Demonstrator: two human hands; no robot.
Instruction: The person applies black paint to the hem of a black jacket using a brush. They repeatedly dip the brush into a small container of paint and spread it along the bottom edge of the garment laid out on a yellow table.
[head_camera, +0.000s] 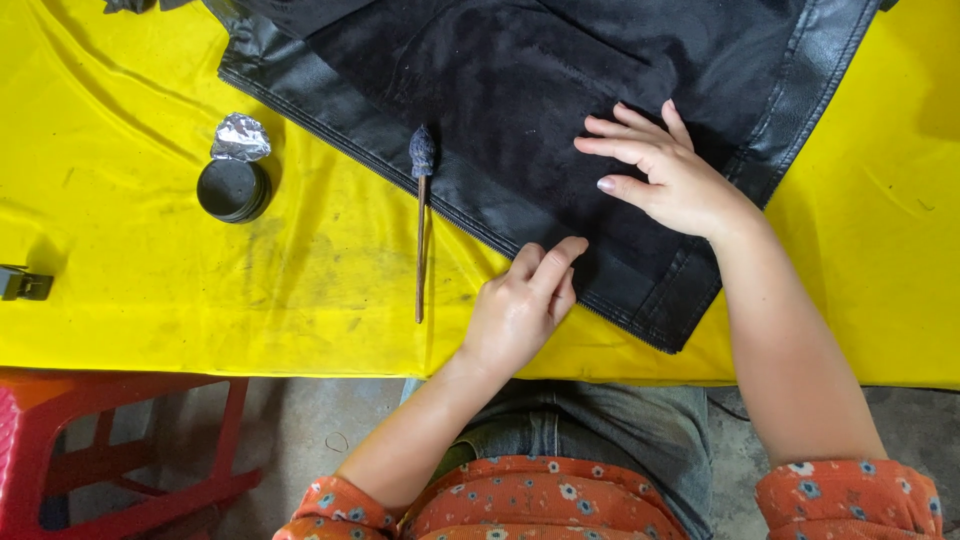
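1. Black garment (520, 90): spread flat across the upper middle of the yellow tabletop (150, 290), leather-like trim and zipper edge running diagonally from upper left to lower right.
2. Right hand (665, 175): resting palm-down on the garment's matte panel, fingers spread and pointing left; grip wide, holding nothing, merely pressing on the cloth.
3. Left hand (520, 305): placed at the garment's lower zipper edge, index finger and thumb extended onto the glossy trim, remaining fingers curled; grip narrow, closed on nothing that can be seen.
4. Garment relative to the hands: directly beneath the right palm; touching the left fingertips, with the rest of that hand over bare yellow cover.
5. Dauber stick (421, 225): thin wooden shaft lying upright in view, dark tufted head overlapping the garment's edge, just left of the left hand, untouched.
6. Round black tin (233, 189): open, well left of the stick, crumpled foil (241, 137) touching its upper rim.
7. Red plastic stool (120, 450): below the tabletop's near edge, at lower left.
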